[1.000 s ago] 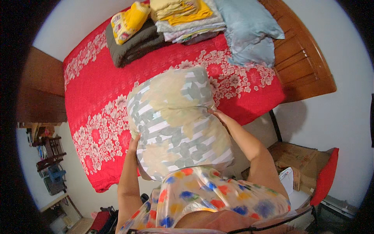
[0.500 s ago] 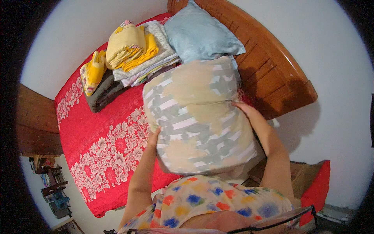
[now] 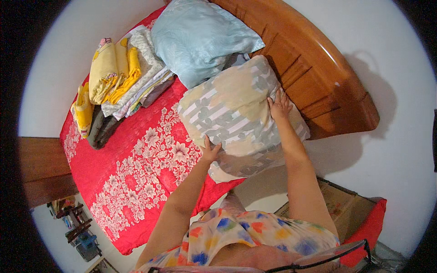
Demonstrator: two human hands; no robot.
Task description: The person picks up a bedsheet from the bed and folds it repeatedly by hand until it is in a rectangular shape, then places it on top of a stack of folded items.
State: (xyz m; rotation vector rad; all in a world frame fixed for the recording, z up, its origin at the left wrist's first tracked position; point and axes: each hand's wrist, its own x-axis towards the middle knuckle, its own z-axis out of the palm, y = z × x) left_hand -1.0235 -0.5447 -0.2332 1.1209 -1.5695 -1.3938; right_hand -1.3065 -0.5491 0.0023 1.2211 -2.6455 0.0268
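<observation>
A plump pillow [image 3: 232, 118] in beige, grey and white lies on the red floral bedspread [image 3: 136, 182], close against the headboard. My left hand [image 3: 210, 150] rests on its lower left edge with the fingers spread. On its upper right part my right hand [image 3: 279, 107] lies flat, fingers apart. Neither hand wraps round the cloth. A light blue pillow [image 3: 200, 38] sits just beyond, partly up against the wooden headboard [image 3: 318, 68].
Folded yellow and pale cloths [image 3: 132, 73] are stacked at the far left of the bed, beside a dark grey folded cloth [image 3: 102, 127]. A cardboard box [image 3: 341, 204] and a red cloth [image 3: 371, 225] are at my right. Low shelves [image 3: 77, 223] stand beyond the bed's left side.
The patterned pillow has gone from between my hands, near my body, to the bed by the headboard. My hands have loosened and now lie spread on top of it. The view has shifted.
</observation>
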